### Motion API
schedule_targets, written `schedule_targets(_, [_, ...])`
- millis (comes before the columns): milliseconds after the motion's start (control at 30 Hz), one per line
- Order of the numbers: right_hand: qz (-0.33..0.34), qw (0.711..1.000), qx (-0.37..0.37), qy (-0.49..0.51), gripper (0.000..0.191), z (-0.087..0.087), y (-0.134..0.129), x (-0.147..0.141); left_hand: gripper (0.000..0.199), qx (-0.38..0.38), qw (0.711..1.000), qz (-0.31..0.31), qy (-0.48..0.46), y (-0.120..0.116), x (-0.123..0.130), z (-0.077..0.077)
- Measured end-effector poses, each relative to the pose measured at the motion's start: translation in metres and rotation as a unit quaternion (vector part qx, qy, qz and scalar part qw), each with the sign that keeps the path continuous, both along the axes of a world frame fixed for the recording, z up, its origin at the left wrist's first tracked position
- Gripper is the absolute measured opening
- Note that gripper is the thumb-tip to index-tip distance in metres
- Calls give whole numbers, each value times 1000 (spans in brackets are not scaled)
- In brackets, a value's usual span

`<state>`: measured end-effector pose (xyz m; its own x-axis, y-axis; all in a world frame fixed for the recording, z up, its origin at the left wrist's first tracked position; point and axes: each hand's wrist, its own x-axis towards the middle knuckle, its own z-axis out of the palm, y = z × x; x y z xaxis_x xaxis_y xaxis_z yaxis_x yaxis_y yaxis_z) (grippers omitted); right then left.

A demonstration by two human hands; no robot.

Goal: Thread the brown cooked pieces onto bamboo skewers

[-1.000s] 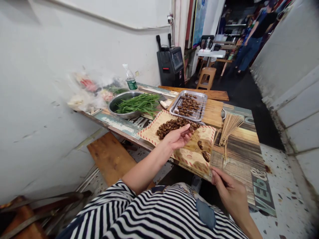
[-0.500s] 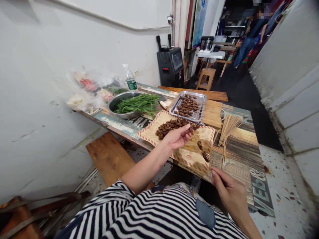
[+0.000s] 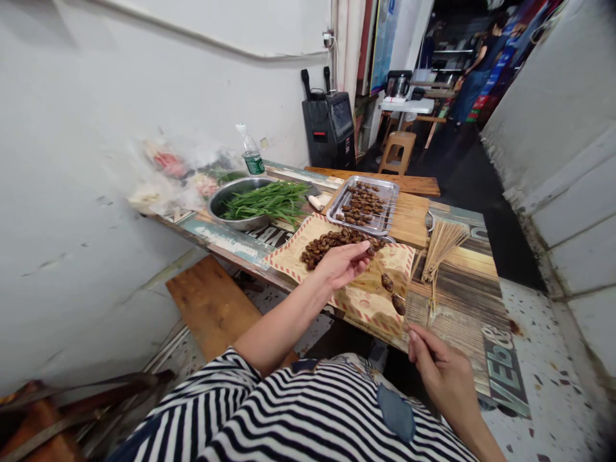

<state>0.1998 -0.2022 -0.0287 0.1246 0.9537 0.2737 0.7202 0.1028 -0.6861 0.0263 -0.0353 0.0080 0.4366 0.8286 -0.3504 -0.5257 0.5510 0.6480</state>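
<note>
My right hand [image 3: 440, 366], near the table's front edge, pinches the lower end of a thin bamboo skewer [image 3: 378, 265]. Two glossy brown silkworm pupae are threaded on it, one [image 3: 398, 304] closer to my right hand and one [image 3: 387, 282] further up. At the skewer's upper end, my left hand [image 3: 349, 263] holds another pupa [image 3: 370, 251] between thumb and fingertips; whether the point has pierced it I cannot tell. Behind my left hand, a heap of loose pupae [image 3: 320, 247] lies on printed paper [image 3: 366, 311] with a striped border.
A metal tray [image 3: 332, 212] of filled skewers rests on a wooden board [image 3: 411, 218]. Loose bamboo skewers [image 3: 440, 250] lie to the right. At left are a steel bowl [image 3: 235, 223] of green leaves, a bottle [image 3: 253, 157] and plastic bags [image 3: 168, 173]. A person [image 3: 476, 70] stands far back.
Both hands keep almost the same place and hold. The pupae on the skewer have shifted very slightly. In the background, the person has turned and changed posture.
</note>
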Motion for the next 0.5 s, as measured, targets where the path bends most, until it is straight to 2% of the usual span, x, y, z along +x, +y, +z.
schedule_targets(267, [15, 1000, -17, 18, 31, 0, -2, -1, 12, 56, 998, 7, 35, 0, 1, -3])
schedule_targets(500, [8, 999, -20, 34, 30, -2, -2, -1, 9, 58, 998, -5, 40, -1, 2, -3])
